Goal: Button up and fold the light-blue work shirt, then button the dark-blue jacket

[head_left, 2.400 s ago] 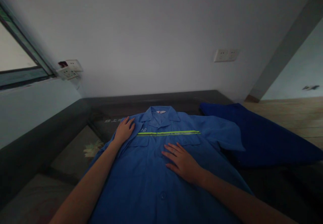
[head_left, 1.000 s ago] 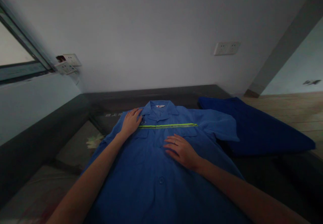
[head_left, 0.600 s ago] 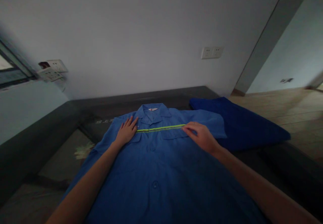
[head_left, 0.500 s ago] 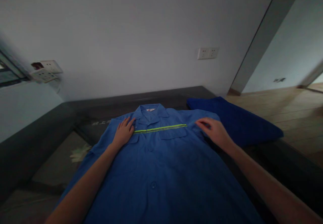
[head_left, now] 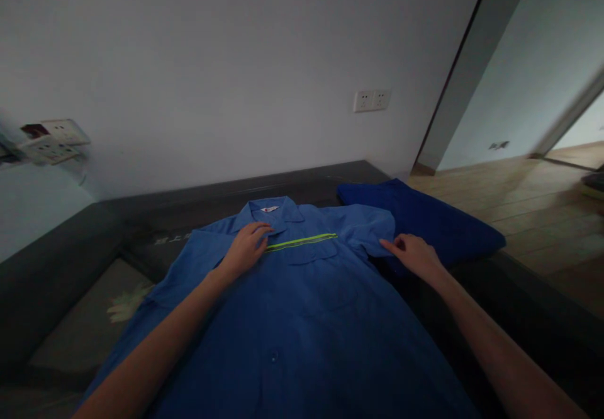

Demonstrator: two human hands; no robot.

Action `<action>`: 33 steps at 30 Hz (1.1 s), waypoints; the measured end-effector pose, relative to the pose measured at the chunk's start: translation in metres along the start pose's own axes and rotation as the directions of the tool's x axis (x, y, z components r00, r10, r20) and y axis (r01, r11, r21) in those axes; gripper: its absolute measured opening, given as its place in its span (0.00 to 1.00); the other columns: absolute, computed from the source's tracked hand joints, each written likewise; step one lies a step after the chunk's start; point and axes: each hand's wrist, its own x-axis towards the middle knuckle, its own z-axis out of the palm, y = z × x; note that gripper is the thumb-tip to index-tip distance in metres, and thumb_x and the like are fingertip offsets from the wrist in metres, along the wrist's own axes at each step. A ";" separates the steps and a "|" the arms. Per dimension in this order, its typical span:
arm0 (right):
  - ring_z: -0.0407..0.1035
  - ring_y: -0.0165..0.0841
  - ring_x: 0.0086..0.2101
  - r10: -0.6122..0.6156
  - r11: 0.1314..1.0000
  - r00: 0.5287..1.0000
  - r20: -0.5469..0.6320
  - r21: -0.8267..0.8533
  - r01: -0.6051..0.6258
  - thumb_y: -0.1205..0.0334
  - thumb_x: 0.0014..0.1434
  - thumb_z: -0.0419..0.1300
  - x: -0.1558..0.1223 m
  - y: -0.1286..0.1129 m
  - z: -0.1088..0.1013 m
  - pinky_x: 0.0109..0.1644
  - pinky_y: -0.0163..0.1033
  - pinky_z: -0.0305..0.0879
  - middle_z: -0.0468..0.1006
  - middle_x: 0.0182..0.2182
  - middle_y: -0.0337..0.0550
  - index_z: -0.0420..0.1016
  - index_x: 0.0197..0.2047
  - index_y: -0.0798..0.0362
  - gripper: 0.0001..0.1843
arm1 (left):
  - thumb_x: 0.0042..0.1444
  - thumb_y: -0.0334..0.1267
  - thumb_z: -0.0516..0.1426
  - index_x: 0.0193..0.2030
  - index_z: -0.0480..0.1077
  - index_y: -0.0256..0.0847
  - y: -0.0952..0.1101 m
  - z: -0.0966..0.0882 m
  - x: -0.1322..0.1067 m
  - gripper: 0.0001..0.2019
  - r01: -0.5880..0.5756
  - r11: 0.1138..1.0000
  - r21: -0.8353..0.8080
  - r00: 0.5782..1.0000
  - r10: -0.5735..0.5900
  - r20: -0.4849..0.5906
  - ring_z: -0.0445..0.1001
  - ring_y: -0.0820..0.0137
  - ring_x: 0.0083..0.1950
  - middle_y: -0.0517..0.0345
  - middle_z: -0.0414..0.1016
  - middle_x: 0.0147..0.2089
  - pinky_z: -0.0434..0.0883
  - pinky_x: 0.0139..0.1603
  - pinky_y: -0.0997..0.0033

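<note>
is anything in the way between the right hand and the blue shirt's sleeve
Nothing visible: the right hand's fingertips are at the open end of the sleeve, though a grip is unclear. The dark blue cloth lies behind the sleeve in this view, not between them.

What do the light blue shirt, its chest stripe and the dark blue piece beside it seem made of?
Shirt: probably woven cotton or blend; matte, soft creases.
Chest stripe: perhaps synthetic tape; bright yellow-green.
Dark blue piece: likely cloth; matte, weave too dim to tell.
</note>
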 end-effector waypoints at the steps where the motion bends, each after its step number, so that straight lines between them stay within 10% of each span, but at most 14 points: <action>1: 0.71 0.42 0.36 0.014 1.000 1.000 -0.005 0.021 -0.014 0.41 0.55 0.54 0.002 0.000 0.003 0.37 0.43 0.62 0.76 0.32 0.49 0.72 0.30 0.53 0.22 | 0.61 0.37 0.46 0.52 0.70 0.46 0.013 0.004 0.012 0.17 -0.046 0.998 -0.046 0.998 0.047 0.033 0.66 0.66 0.58 0.54 0.70 0.56 0.62 0.62 0.63; 6: 0.69 0.37 0.30 0.039 0.963 0.997 -0.068 0.270 -0.020 0.51 0.51 0.58 0.008 0.003 0.008 0.35 0.40 0.61 0.73 0.27 0.42 0.65 0.28 0.51 0.12 | 0.60 0.33 0.49 0.52 0.69 0.42 0.062 0.045 0.089 0.15 -0.196 0.965 -0.174 0.974 0.213 0.081 0.66 0.67 0.57 0.54 0.71 0.54 0.61 0.62 0.65; 14: 0.69 0.35 0.27 0.080 0.739 0.987 -0.136 0.673 0.032 0.51 0.51 0.56 0.011 0.005 0.006 0.27 0.39 0.66 0.72 0.29 0.41 0.60 0.34 0.50 0.13 | 0.61 0.37 0.51 0.55 0.66 0.35 0.081 0.110 0.191 0.17 0.060 0.992 -0.112 0.987 -0.043 0.152 0.67 0.59 0.57 0.42 0.69 0.56 0.66 0.56 0.58; 22: 0.74 0.36 0.31 0.075 0.487 0.985 0.154 0.857 -0.171 0.61 0.45 0.65 0.013 0.006 -0.002 0.24 0.36 0.69 0.78 0.38 0.48 0.62 0.46 0.53 0.25 | 0.55 0.42 0.58 0.38 0.74 0.39 0.077 0.133 0.223 0.10 0.000 0.980 -0.197 0.955 0.058 0.290 0.74 0.69 0.38 0.55 0.77 0.37 0.69 0.41 0.73; 33: 0.73 0.34 0.31 0.020 0.443 0.980 0.196 0.877 -0.184 0.68 0.45 0.62 0.009 -0.002 -0.008 0.25 0.33 0.67 0.78 0.42 0.50 0.63 0.53 0.56 0.30 | 0.58 0.37 0.55 0.39 0.74 0.41 0.097 0.127 0.219 0.08 -0.081 0.966 -0.246 0.990 0.107 0.094 0.69 0.64 0.50 0.51 0.71 0.45 0.66 0.53 0.63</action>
